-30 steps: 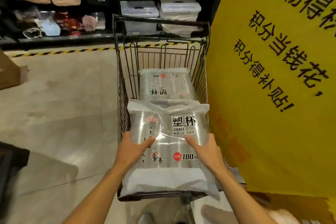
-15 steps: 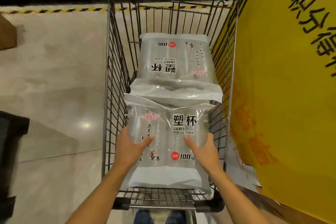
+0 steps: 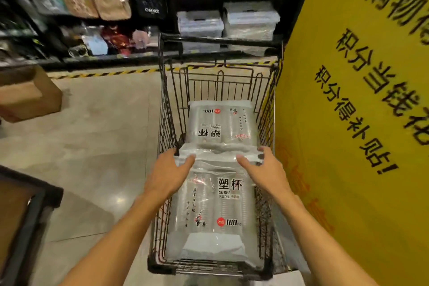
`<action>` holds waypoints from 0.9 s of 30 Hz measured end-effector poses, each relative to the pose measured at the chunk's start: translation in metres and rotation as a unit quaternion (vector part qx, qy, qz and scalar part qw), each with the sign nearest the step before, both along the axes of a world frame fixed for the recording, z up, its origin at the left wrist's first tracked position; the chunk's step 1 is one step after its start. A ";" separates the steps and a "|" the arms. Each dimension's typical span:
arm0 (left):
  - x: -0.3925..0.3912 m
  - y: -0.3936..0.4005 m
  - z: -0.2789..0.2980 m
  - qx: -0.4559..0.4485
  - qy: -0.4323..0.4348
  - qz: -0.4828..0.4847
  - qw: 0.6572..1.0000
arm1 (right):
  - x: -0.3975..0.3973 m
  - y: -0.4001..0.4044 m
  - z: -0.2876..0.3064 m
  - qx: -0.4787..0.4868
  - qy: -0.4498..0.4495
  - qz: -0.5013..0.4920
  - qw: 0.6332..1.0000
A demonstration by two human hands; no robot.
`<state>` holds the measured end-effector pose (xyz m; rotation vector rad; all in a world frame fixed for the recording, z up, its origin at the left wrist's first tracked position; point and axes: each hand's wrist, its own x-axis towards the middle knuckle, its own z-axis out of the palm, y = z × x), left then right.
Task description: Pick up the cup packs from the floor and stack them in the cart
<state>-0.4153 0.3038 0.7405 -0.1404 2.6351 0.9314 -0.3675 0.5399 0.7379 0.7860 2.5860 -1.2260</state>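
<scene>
Two clear cup packs lie in the wire cart (image 3: pixel 163 109). The near cup pack (image 3: pixel 216 206) lies flat at the cart's close end, with black print and a red "100" mark. The far cup pack (image 3: pixel 220 125) lies beyond it, printed upside down. My left hand (image 3: pixel 167 174) hovers over the near pack's top left corner, fingers straight and spread. My right hand (image 3: pixel 264 169) is over its top right corner, fingers loosely extended toward the pack's sealed edge. Neither hand grips anything.
A tall yellow banner (image 3: pixel 352 123) stands close against the cart's right side. A cardboard box (image 3: pixel 30 95) sits on the floor at left, with a dark stand (image 3: pixel 25 220) near my left. Shelves with bags (image 3: pixel 111 4) and plastic bins (image 3: pixel 250 18) line the back.
The near cup pack went down into the cart and now lies flat. Both hands let go of it and slid forward to its far edge. The camera tilted up again.
</scene>
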 end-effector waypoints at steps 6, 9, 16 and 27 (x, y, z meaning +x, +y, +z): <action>-0.018 -0.003 0.122 -0.119 0.115 -0.077 0.983 | -0.011 0.008 0.131 0.183 0.056 0.116 0.975; -0.024 -0.002 0.174 -0.167 0.173 -0.110 0.964 | -0.003 0.017 0.181 0.261 0.087 0.127 0.953; -0.031 0.046 0.252 -0.199 0.253 -0.258 0.911 | 0.063 0.051 0.264 0.353 0.085 0.048 0.931; 0.089 0.195 0.255 -0.102 0.286 -0.595 0.744 | 0.334 0.036 0.267 0.346 -0.061 -0.345 0.870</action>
